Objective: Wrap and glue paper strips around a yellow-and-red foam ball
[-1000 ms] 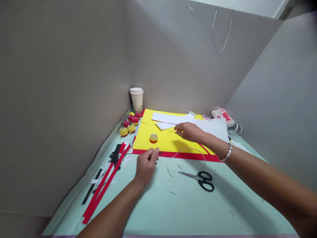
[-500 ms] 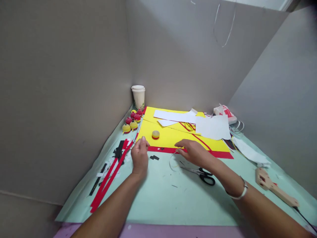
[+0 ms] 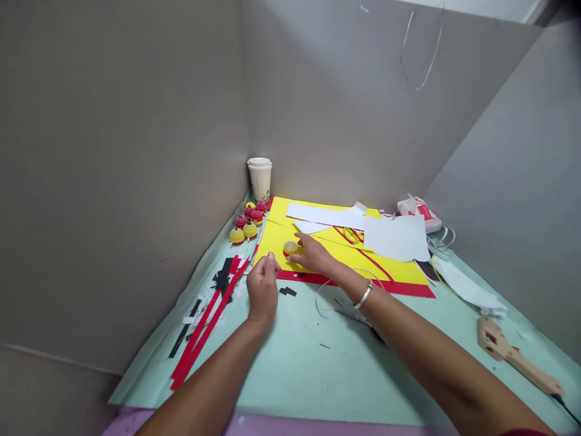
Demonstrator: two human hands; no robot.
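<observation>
1. The right hand (image 3: 315,255) reaches left of centre, with forefinger and thumb set either side of the small yellow-and-red disc (image 3: 290,247). Whether they have closed on it cannot be told.
2. The left hand (image 3: 263,284) is curled, fingertips pinched together just below the disc at the near left corner of the yellow sheet (image 3: 399,269). Anything it holds is hidden.
3. The disc lies flat on the sheet's left part. It is well apart from the finished round pieces (image 3: 247,225) beside the paper cup (image 3: 259,178) further up.
4. The disc looks light and layered, so a gentle pinch by its rim, lifted straight up, should keep the layers together.
5. A left hand pressing on the corner would stop the sheet sliding.
6. The scissors (image 3: 349,313) lie under the right forearm, so the wrist is better kept raised.
</observation>
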